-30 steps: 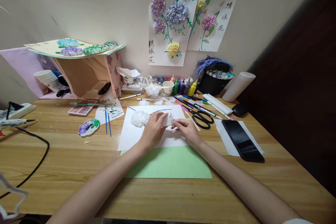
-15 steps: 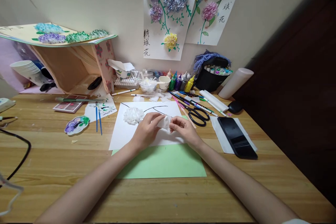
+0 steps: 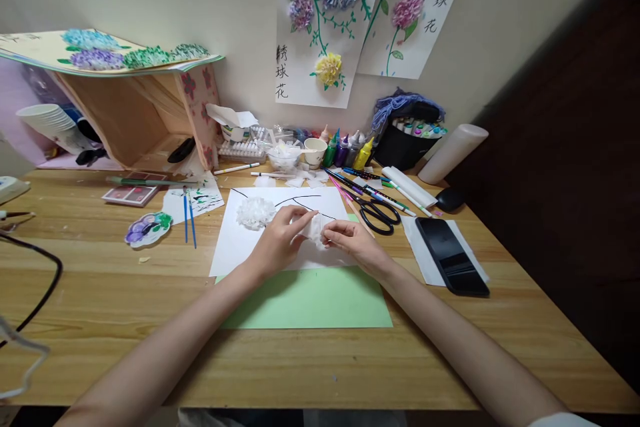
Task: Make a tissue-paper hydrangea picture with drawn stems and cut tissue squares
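Observation:
Between my two hands is a small piece of white tissue paper [image 3: 313, 228], held above a white sheet [image 3: 227, 247]. My left hand [image 3: 280, 240] pinches its left side, and my right hand [image 3: 350, 243] has its fingertips closed on the right edge. A ruffled white paper flower [image 3: 255, 213] lies on the sheet, just left of my left hand. Thin black branch lines run across the sheet behind my hands. Under the white sheet lies a green sheet [image 3: 310, 303], which shows along the front.
Black scissors [image 3: 379, 215], pens and a phone [image 3: 451, 255] lie to the right. Paint bottles [image 3: 344, 151], a paper cup [image 3: 315, 153] and tissue scraps stand or lie behind. A palette [image 3: 148, 229] and two blue brushes [image 3: 190, 220] are at the left.
The view has tilted slightly, so the table sits higher and its front edge shows. My hands still hold the tissue, with little movement between them.

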A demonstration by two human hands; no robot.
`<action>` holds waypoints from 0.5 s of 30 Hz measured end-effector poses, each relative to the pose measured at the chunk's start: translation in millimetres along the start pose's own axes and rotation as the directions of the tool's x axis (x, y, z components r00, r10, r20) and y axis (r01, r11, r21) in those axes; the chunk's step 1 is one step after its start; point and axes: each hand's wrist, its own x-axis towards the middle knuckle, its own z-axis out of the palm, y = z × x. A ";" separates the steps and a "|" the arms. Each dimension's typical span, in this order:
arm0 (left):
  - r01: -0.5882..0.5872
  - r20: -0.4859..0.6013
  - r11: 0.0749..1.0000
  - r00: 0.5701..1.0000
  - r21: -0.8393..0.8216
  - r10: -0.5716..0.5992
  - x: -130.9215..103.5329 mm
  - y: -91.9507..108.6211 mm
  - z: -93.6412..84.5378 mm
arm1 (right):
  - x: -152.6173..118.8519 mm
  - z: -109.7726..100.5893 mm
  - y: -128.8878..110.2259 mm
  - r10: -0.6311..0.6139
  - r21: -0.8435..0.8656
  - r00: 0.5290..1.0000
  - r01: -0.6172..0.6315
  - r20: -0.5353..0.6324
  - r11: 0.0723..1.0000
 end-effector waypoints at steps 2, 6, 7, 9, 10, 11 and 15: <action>0.007 0.004 1.000 1.000 -0.018 -0.007 -0.2 -0.8 0.7 | -0.2 0.3 0.3 0.014 0.018 1.000 -0.014 -0.003 1.000; 0.024 0.020 0.999 1.000 -0.039 -0.023 -0.5 -1.3 1.9 | -1.7 2.1 -3.3 0.039 0.045 0.999 -0.039 -0.004 0.998; 0.027 0.022 0.999 0.999 -0.044 -0.026 -0.5 -1.2 2.0 | -2.0 2.5 -4.1 0.044 0.054 0.999 -0.044 -0.003 0.998; 0.030 0.027 0.998 0.999 -0.051 -0.029 -0.5 -1.0 2.1 | -2.2 2.7 -4.8 0.053 0.070 0.999 -0.053 -0.002 0.996; 0.032 0.028 0.998 0.999 -0.052 -0.031 -0.4 -1.0 2.1 | -2.1 2.6 -4.7 0.056 0.076 0.998 -0.056 -0.001 0.996; 0.032 0.026 0.998 0.999 -0.053 -0.031 -0.4 -1.1 2.2 | -2.0 2.4 -4.4 0.058 0.081 0.998 -0.057 0.000 0.995; 0.018 0.032 0.999 0.999 -0.038 -0.017 -0.8 -2.3 2.7 | -0.8 1.4 -1.9 0.060 0.071 0.998 -0.060 0.001 0.996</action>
